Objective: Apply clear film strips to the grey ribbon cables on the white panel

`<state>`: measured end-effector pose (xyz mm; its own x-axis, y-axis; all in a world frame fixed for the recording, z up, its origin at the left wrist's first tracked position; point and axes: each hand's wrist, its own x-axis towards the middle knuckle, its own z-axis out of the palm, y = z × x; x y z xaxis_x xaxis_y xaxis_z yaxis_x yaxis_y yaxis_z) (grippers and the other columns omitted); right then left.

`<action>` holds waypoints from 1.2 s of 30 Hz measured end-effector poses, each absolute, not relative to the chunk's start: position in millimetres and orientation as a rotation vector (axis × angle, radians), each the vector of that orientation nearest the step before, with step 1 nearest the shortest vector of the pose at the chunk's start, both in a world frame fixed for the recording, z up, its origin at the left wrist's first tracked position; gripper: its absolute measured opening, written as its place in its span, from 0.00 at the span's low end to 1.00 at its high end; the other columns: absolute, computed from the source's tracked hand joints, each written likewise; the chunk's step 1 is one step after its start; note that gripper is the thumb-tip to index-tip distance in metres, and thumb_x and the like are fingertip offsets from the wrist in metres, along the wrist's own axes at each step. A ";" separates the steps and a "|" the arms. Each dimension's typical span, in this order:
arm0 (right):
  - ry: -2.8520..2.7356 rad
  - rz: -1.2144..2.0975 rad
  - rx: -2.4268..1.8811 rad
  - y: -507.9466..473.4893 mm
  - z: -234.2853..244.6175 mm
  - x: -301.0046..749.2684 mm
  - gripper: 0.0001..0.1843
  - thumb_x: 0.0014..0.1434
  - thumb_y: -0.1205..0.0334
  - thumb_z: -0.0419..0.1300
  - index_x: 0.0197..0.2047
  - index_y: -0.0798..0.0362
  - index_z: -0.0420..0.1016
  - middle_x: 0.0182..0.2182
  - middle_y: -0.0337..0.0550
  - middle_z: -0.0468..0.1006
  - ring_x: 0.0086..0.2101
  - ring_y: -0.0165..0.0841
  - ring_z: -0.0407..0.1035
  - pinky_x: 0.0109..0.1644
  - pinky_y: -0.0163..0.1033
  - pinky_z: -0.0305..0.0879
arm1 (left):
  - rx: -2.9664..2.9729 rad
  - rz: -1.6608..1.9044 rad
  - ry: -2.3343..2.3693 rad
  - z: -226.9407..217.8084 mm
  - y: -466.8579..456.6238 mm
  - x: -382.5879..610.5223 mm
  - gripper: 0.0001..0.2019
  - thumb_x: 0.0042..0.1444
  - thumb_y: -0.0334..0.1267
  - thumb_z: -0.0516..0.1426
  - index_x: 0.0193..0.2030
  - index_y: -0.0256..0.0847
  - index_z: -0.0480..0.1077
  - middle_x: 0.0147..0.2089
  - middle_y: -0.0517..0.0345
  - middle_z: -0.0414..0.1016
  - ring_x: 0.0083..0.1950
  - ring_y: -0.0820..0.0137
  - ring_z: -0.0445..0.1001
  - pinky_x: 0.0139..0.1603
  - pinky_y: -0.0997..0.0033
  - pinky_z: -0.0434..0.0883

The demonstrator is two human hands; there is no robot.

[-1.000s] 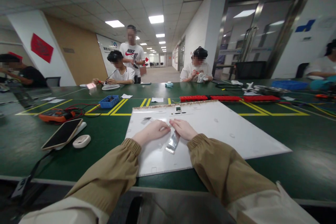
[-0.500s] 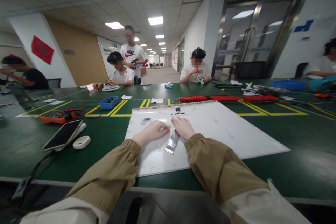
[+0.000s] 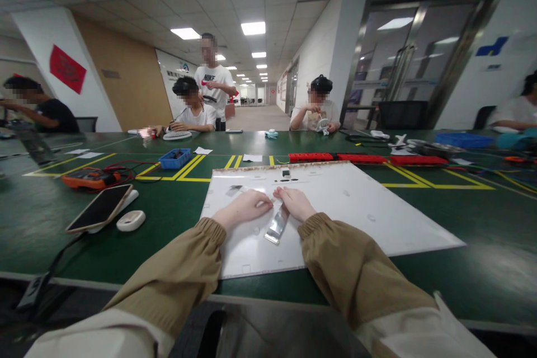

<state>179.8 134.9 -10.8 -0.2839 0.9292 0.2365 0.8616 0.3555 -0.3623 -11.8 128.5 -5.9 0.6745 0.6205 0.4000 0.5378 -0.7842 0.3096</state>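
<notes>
My left hand (image 3: 244, 205) and my right hand (image 3: 296, 202) rest close together on a large white sheet (image 3: 377, 207) lying on the green table. Both have fingers curled inward, fingertips almost meeting. A shiny silver strip (image 3: 277, 226) runs from under my right hand's fingers toward me; my right hand pinches its far end. What my left fingers pinch is too small to make out. Small dark parts (image 3: 285, 176) lie on the sheet just beyond my hands.
A phone (image 3: 99, 208) on a white stand and a white oval case (image 3: 131, 220) sit to the left. An orange multimeter (image 3: 90, 179), a blue bin (image 3: 175, 158) and red strips (image 3: 361, 158) lie farther back. Other people work at the far side.
My hands stay nearly still on the sheet; the right hand has shifted slightly. The head view has turned a little. The standing person in the back has moved their arms.
</notes>
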 end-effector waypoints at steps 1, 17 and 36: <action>-2.209 0.252 -1.589 134.5 -9.1 179.8 0.28 0.69 0.56 0.35 0.48 0.50 0.76 0.52 0.43 0.74 0.58 0.37 0.61 0.61 0.43 0.51 | 2.719 0.738 0.952 -5.5 128.1 -11.6 0.12 0.60 0.37 0.52 0.38 0.38 0.76 0.36 0.54 0.79 0.36 0.69 0.74 0.38 0.73 0.65; -2.204 0.213 -1.442 133.8 -8.1 187.7 0.26 0.68 0.56 0.39 0.44 0.54 0.78 0.43 0.46 0.78 0.48 0.35 0.68 0.51 0.35 0.59 | 2.718 0.735 0.937 -3.3 126.0 -10.5 0.12 0.60 0.36 0.52 0.37 0.37 0.76 0.35 0.54 0.79 0.35 0.70 0.74 0.37 0.74 0.65; -2.285 0.088 -1.325 132.4 -9.7 194.1 0.20 0.66 0.55 0.46 0.38 0.51 0.79 0.39 0.43 0.79 0.42 0.33 0.69 0.46 0.33 0.58 | 2.720 0.723 0.935 -2.4 125.9 -12.3 0.12 0.60 0.37 0.52 0.38 0.38 0.76 0.37 0.54 0.79 0.38 0.68 0.75 0.40 0.73 0.66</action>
<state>194.1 132.4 -9.7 -0.4065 0.8299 0.3822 0.7981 0.5261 -0.2937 -12.3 125.9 -2.4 0.6846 0.6166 0.3886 0.5314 -0.7872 0.3130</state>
